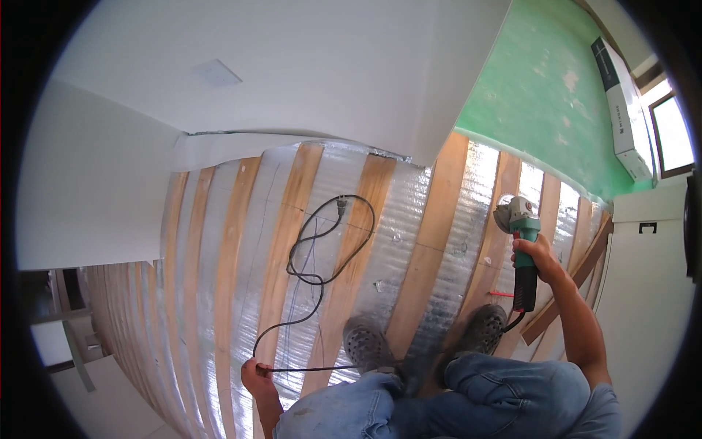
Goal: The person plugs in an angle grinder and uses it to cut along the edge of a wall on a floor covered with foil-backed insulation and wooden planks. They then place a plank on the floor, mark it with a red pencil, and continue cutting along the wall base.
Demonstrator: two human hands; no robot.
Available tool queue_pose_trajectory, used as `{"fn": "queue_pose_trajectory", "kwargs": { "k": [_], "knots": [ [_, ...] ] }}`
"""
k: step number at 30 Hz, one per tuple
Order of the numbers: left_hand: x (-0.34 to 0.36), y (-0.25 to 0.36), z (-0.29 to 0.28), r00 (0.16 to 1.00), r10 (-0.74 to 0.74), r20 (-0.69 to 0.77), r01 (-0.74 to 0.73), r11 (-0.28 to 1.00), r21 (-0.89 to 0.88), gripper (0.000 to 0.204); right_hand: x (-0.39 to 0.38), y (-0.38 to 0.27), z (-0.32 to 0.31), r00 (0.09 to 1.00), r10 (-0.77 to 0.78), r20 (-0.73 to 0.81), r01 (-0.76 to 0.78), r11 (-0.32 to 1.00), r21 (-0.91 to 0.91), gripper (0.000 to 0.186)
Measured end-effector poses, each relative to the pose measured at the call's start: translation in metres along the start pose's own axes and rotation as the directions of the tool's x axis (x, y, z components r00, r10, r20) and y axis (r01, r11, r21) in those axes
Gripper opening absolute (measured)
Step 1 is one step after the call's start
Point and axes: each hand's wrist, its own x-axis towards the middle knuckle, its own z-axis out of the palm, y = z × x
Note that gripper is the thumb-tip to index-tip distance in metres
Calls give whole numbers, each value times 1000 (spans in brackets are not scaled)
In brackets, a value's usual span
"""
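In my right hand (540, 256) is a green and black angle grinder (524, 271), gripped round its body. Its disc and guard (503, 214) point away from me, over the wooden strips. A black power cord (368, 252) leaves the grinder's rear end, runs past my feet and reaches my left hand (257, 377), whose fingers are closed on it. Beyond that hand the cord loops across the floor, and its plug (341, 205) lies within the loop. Part of the cord is hidden behind my legs and shoes.
Parallel wooden strips (431, 241) cross silvery foil sheeting (398, 197). Ahead stand white walls (292, 73) and green board flooring (534, 80) with a long white box (623, 110). A loose plank (578, 285) and a red stick (502, 294) lie near the grinder. My grey clogs (368, 344) rest on the strips.
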Motion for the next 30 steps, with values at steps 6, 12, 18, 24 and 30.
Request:
{"fn": "queue_pose_trajectory", "kwargs": {
  "k": [6,12,18,24,30],
  "knots": [
    [-5,-77,-74,746,-334,577,-640,-117,760,27,14,0,16,994,-25,109,63,932,-357,45],
    [-26,-39,92,836,-293,464,-537,-261,803,30,37,31,37,970,-176,167,243,748,-618,72],
    [-10,21,302,177,328,928,-936,-237,262,15,46,26,69,982,-111,154,189,651,-735,83],
    [55,-44,336,132,198,971,-914,-355,197,14,66,45,83,967,-109,231,248,615,-748,88],
    [59,33,338,111,412,904,-992,-16,129,16,66,64,69,947,-206,245,315,731,-605,82]
  ]
}}
